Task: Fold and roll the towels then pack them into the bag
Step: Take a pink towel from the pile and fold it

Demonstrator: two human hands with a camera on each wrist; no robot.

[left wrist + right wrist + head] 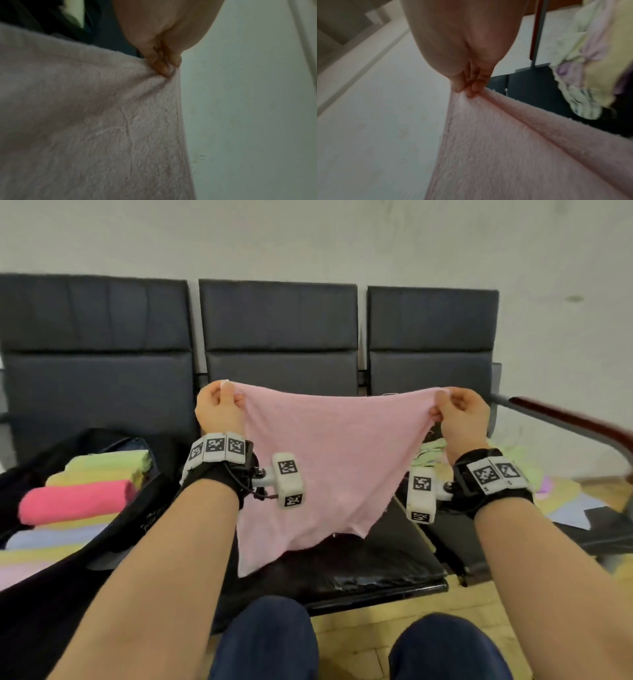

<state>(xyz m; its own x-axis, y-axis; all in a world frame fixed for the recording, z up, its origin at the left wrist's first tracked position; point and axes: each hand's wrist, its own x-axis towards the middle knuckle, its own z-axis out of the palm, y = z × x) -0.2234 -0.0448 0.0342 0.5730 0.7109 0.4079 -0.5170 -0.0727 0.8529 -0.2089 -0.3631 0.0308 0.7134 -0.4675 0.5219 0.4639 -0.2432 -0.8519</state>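
Observation:
A pale pink towel point(322, 460) hangs spread in the air above the middle seat of a dark bench point(359, 566). My left hand point(219, 405) pinches its upper left corner and my right hand point(459, 412) pinches its upper right corner. The wrist views show the same pinches close up: left hand point(163, 63) on the towel point(96, 121), right hand point(467, 86) on the towel point(513, 155). The towel's lower edge droops unevenly over the seat. An open black bag point(144, 518) lies on the left seat with several rolled towels point(78, 501) inside, pink, yellow and green.
A heap of loose towels point(534, 474) in green, yellow and lilac lies on the right seat, also seen as a loose pile point(590, 60). A metal armrest with a red wooden top point(575, 422) borders the right. My knees point(267, 642) are below the bench front.

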